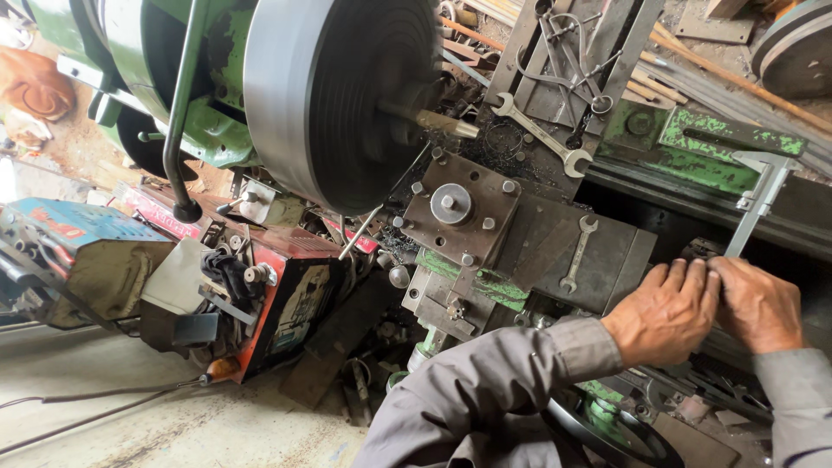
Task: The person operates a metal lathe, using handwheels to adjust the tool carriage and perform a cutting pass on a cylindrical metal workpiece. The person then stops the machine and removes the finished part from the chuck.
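Far left: blue-topped welding box (82, 227) w/ a red label patch on its lid, letters not legible enough to matter; beside it a red-orange machine case (290, 299) w/ a pale rectangular plate on its front face, knob above, black cable bundle on top, wires trailing over the concrete floor (130, 416). Risk there, imo: loose leads underfoot could snag a boot. Centre: big grey lathe chuck (342, 95) w/ a short brass-coloured workpiece (438, 121) sticking out of it; looks motionless, can't be sure. If it spins, the grey sleeve (485, 390) right below the carriage is the prob: loose cloth near a rotating mass gets pulled in. Square tool post (459, 208) sits just beside the chuck; a small spanner (578, 251) lies loose on the slide, a bigger double-ended spanner (537, 134) on the bed behind, wire calipers (576, 52) further back. Vibration could shake these off or into the chuck. Right: left hand (663, 312) and right hand (758, 303) touching, both curled shut around the lower end of a steel vernier caliper (754, 204), its jaw end pointing up near the green bed (719, 139). What the fingers pinch under there is hidden. Slip of grip, caliper drops onto the ways, jaws knocked out of true. No signs on walls visible.
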